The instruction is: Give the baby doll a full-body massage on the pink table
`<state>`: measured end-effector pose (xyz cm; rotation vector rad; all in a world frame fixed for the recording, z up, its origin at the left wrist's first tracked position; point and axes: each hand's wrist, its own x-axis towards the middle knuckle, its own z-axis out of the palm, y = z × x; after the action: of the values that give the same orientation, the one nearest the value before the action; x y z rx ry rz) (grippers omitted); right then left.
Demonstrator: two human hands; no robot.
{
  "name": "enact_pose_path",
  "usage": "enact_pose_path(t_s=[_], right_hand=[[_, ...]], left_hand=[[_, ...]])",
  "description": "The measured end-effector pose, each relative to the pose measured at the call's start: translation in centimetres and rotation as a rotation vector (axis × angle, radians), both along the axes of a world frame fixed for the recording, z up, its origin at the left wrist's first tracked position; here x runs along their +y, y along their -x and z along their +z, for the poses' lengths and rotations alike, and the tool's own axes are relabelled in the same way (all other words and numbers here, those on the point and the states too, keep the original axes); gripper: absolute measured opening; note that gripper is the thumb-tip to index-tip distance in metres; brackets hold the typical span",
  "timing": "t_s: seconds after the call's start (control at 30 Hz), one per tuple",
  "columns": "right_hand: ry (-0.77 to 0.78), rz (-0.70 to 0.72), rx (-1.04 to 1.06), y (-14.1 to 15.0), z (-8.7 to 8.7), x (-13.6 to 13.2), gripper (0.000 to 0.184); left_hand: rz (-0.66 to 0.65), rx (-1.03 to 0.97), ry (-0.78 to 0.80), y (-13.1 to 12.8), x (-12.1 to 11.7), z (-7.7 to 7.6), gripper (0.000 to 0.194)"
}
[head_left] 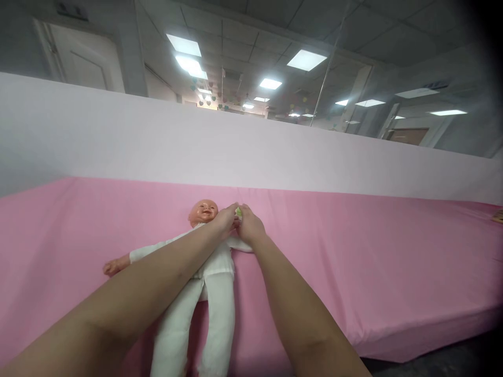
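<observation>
A baby doll [220,262] in white clothes lies on its back on the pink sheet [298,293], its head towards the wall. My left hand [227,219] and my right hand [251,226] meet beside the doll's head, above its arm on the right of the picture. A small light-green item [238,211] shows between my thumbs and fingers, mostly covered, so its kind is not clear. Both hands are closed around it. My left forearm passes over the doll's chest, hiding part of it. The doll's other arm stretches out to the left.
Behind the pink-covered surface runs a low white wall [196,146], with glass panels [267,63] above it that show ceiling lights. A small brownish thing [498,215] lies at the far right edge. The surface's front edge drops off at the lower right.
</observation>
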<state>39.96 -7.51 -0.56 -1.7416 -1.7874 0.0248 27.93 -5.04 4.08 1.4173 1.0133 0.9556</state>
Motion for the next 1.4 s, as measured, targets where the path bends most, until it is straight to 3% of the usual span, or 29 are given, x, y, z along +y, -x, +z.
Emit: enact_pose_path(t_s=[0.1,0.23,0.37,0.47,0.53,0.6,0.67,0.8,1.0,1.17,1.4], right_hand=[[0.009,0.001,-0.006,0.2,0.2,-0.2,0.084],[-0.006,0.023,-0.021,0.3,0.0,-0.5,0.085],[-0.02,0.0,-0.035,0.3,-0.1,-0.6,0.081],[-0.112,-0.04,-0.02,1.6,0.9,-1.3,0.074],[-0.185,0.035,0.005,3.5,2.1,-2.5,0.067],[-0.201,0.268,0.022,6.2,3.4,-4.1,0.062],[-0.183,0.476,0.02,9.1,4.3,-6.0,0.071],[-0.051,0.683,-0.102,12.7,4.9,-8.4,0.086],[0.082,0.735,-0.193,13.2,5.2,-9.1,0.078],[-0.014,0.848,-0.211,14.1,5.4,-10.3,0.069],[-0.133,0.784,-0.292,15.0,3.5,-10.2,0.103]], left_hand=[[-0.024,-0.101,0.125,0.2,0.2,0.5,0.043],[-0.026,-0.209,0.166,1.8,-1.3,1.2,0.038],[-0.024,-0.354,0.189,5.8,-3.4,0.8,0.038],[0.041,-0.53,0.167,9.8,-4.6,0.0,0.028],[0.076,-0.616,0.181,11.9,-5.1,-0.5,0.029],[0.081,-0.676,0.209,13.1,-5.3,-0.9,0.033],[0.064,-0.728,0.247,13.3,-5.4,-0.8,0.038],[0.061,-0.862,0.35,13.4,-5.7,0.4,0.055],[0.067,-0.982,0.363,16.5,-4.5,0.9,0.075],[-0.079,-1.102,0.382,17.7,-4.0,0.7,0.077],[-0.187,-1.128,0.447,16.5,-5.7,0.9,0.074]])
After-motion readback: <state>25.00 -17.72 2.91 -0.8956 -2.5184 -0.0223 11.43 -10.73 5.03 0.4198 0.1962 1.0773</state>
